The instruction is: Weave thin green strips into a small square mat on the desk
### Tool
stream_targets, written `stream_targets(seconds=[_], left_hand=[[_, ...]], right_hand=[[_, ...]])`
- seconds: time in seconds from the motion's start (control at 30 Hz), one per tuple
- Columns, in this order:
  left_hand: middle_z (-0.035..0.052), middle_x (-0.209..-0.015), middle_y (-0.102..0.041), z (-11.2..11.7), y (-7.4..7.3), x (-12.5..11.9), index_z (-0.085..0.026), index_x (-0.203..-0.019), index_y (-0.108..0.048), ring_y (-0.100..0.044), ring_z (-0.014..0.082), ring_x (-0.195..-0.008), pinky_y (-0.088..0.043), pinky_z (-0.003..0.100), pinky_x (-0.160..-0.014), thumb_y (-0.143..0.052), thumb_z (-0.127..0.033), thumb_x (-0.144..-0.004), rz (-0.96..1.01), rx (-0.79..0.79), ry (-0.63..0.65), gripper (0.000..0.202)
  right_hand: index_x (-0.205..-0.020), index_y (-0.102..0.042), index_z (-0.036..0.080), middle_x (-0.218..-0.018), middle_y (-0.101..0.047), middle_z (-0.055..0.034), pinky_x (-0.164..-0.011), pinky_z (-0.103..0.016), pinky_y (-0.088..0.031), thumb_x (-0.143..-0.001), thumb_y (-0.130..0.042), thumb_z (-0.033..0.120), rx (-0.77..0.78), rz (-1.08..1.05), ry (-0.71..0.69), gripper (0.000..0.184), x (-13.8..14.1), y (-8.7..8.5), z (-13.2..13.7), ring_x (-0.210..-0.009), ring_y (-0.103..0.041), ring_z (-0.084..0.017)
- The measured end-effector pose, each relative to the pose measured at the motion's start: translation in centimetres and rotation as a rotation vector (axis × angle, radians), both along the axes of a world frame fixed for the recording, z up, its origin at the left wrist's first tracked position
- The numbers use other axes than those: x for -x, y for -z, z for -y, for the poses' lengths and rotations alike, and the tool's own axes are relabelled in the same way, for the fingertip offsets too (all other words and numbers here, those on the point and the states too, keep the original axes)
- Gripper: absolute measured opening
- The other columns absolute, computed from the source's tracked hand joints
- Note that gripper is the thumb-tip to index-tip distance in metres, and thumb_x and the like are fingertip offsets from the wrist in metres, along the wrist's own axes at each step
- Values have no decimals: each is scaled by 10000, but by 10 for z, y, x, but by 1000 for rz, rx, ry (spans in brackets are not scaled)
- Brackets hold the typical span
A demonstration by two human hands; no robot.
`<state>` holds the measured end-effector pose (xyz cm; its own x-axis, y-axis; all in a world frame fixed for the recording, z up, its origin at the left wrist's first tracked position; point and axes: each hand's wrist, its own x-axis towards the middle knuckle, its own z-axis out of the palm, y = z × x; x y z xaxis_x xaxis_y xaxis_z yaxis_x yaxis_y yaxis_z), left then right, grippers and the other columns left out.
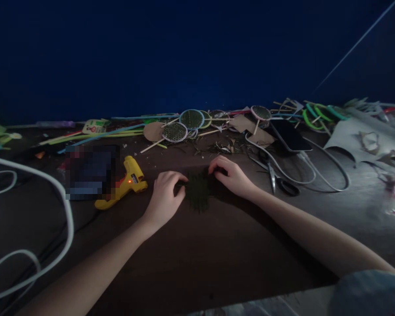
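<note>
A small dark green piece of what look like woven leaf strips (pixel 198 192) lies on the dark tabletop between my hands, its edges ragged and its details blurred. My left hand (pixel 167 193) is at its left edge, thumb and forefinger curled in on it. At the upper right edge, my right hand (pixel 231 174) has its fingers bent and the tips drawn close together against the strips. Exactly what each fingertip pinches is too dark to make out.
Left of my hands lies a yellow glue gun (pixel 133 175) with its light glowing, beside a blurred-out dark rectangle (pixel 92 171). Scissors (pixel 272 175), a phone (pixel 291 136) and a white cable (pixel 344 182) are on the right. Round mesh paddles (pixel 191 119), sticks and scraps line the back.
</note>
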<state>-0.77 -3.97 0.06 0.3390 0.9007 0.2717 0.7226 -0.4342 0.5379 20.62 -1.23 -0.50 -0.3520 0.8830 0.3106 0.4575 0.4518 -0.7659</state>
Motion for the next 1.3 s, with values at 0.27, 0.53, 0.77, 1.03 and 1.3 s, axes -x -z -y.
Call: stream_targets(seconds=[0.27, 0.53, 0.77, 1.03, 1.3], left_hand=[[27, -894, -587, -1, 1, 0, -200, -821, -546, -498, 216, -922, -404, 413, -820, -531, -121, -775, -3, -42, 10, 93], [29, -945, -565, -1, 1, -1, -213, -866, -589, -486, 218, -970, -382, 421, -857, -560, -117, -769, -58, -22, 15, 140], [30, -967, -561, -1, 3, -1, -225, -877, -605, -477, 221, -987, -368, 429, -870, -552, -130, -781, -79, -20, 16, 145], [17, -989, -569, -1, 1, -2, -233, -878, -609, -469, 212, -1006, -353, 395, -880, -561, -125, -773, -103, 7, -1, 158], [14, -981, -581, -1, 0, -3, -230, -885, -614, -478, 210, -995, -349, 382, -873, -568, -126, -770, -105, 20, -3, 162]], right_hand=[[-690, -523, 193, -802, -541, -34, -807, -327, -409, -677, -414, 35, 0, 18, -13, 193, 1, -1, 1, -844, -513, -159], [-799, -572, 193, -924, -539, -56, -859, -368, -370, -766, -545, 190, -97, 198, -115, 43, 3, -6, 6, -909, -482, -181], [-880, -574, 190, -990, -516, -68, -855, -376, -354, -764, -590, 301, -136, 359, -120, 161, 6, -2, 9, -945, -432, -202], [-954, -617, 215, -988, -485, -76, -834, -373, -357, -787, -562, 320, -154, 372, -138, 205, 4, 0, 9, -937, -414, -205], [-976, -638, 233, -990, -484, -77, -849, -384, -346, -800, -546, 327, -159, 385, -153, 220, 5, 1, 8, -950, -411, -211]])
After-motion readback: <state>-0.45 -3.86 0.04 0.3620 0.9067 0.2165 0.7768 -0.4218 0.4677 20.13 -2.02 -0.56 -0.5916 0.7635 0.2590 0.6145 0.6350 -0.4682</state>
